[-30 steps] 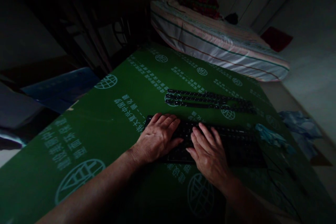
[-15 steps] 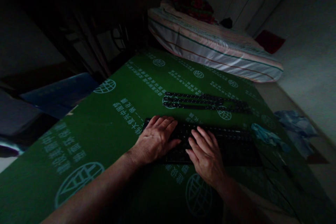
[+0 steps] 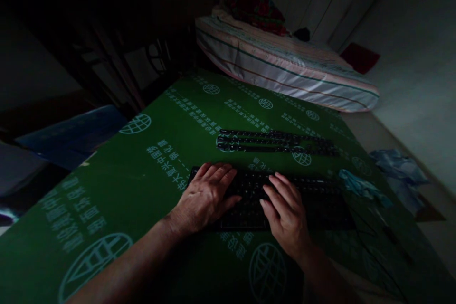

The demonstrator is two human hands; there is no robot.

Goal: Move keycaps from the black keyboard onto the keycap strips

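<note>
A black keyboard (image 3: pixel 245 221) lies on the green board, its right part deep in shadow. Over its left end rests my left hand (image 3: pixel 208 194), palm down, fingers stretched out and thumb pointing right. My right hand (image 3: pixel 287 206) lies over the middle of the keyboard with its fingers slightly bent and apart. Neither hand grasps anything. Beyond the keyboard, rows of loose black keycaps (image 3: pixel 256 141) are lined up on the board. What lies under my palms is hidden.
The green printed board (image 3: pixel 138 175) carries everything. To the right lie a teal cloth (image 3: pixel 363 187), a thin dark tool (image 3: pixel 392 235) and the keyboard's cable (image 3: pixel 377 266). A bed with a striped sheet (image 3: pixel 285 76) stands behind, and a blue panel (image 3: pixel 67 130) is at left.
My right hand has shifted slightly right along the keyboard. My left hand stays at the keyboard's left end. The whole view has moved a little.
</note>
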